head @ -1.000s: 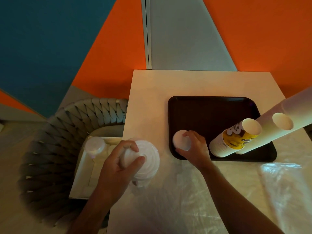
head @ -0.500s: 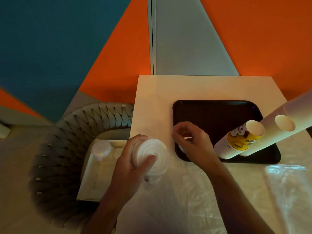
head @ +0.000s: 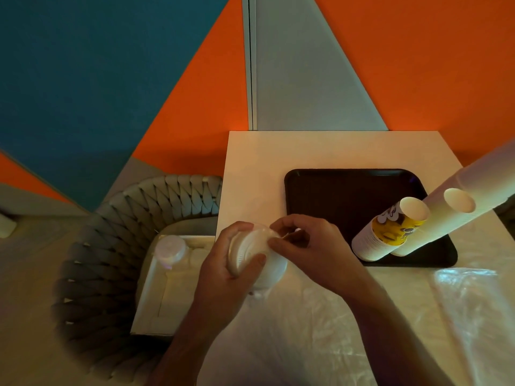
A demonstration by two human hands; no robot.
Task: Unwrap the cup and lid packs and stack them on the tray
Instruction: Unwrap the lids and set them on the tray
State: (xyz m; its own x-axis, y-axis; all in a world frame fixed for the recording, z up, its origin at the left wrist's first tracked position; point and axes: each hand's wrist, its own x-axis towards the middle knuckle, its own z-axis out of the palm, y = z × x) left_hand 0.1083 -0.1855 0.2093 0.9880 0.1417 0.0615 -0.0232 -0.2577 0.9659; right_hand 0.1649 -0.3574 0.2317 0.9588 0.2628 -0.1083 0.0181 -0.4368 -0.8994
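The left hand [head: 223, 263] is wrapping thumb and fingers round a short stack of white plastic lids [head: 252, 256], holding it steady above the near left edge of the pale square table [head: 278, 151], seemingly so the right hand [head: 309, 246] can work; its fingertips are pinching at the top lid's rim, probably peeling one off or picking at film. Just beyond, the dark brown rectangular tray [head: 334, 190] is already carrying a leaning yellow-printed paper cup stack [head: 390, 229] and a taller plain white cup column [head: 457, 210], while crumpled clear wrap [head: 459, 302] is lying discarded nearby
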